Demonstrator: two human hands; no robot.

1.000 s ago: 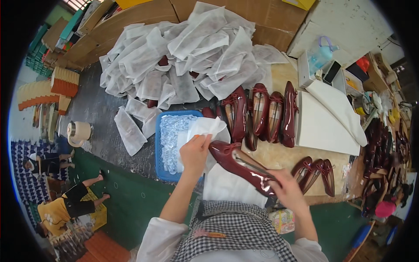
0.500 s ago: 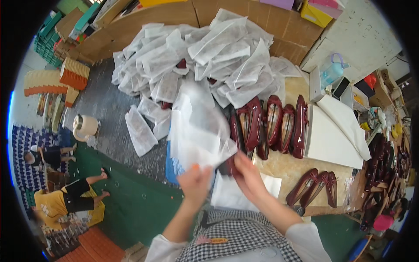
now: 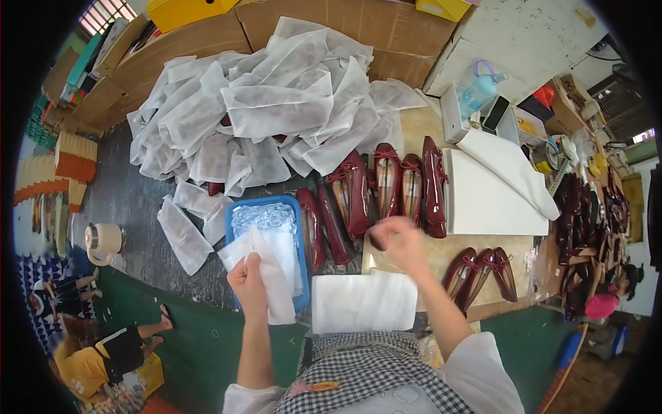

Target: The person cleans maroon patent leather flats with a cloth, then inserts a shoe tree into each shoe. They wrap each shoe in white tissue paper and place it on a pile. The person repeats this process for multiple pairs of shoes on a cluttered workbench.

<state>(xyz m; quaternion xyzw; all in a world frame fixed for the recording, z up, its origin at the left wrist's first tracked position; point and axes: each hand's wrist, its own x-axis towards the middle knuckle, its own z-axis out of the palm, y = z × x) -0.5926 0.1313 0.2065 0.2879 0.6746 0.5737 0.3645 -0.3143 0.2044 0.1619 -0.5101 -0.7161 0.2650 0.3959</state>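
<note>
At eight o'clock — left hand [image 3: 249, 279] pinches thin white cloth-like sheet [image 3: 278, 291] | Four o'clock — right hand [image 3: 404, 243] blurry, can't tell its grip, near shiny dark-red flat shoes [image 3: 358, 200]

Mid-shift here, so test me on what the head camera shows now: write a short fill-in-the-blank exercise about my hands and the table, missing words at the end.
1. The left hand holds a thin piece of fabric coloured ____.
2. The plastic tray near that hand is coloured ____.
3. The right hand is at a row of glossy dark red shoes, which lie to the ____ of the tray.
4. The cream jug stands to the ____ of the tray.

Missing words: white; blue; right; left.
</note>
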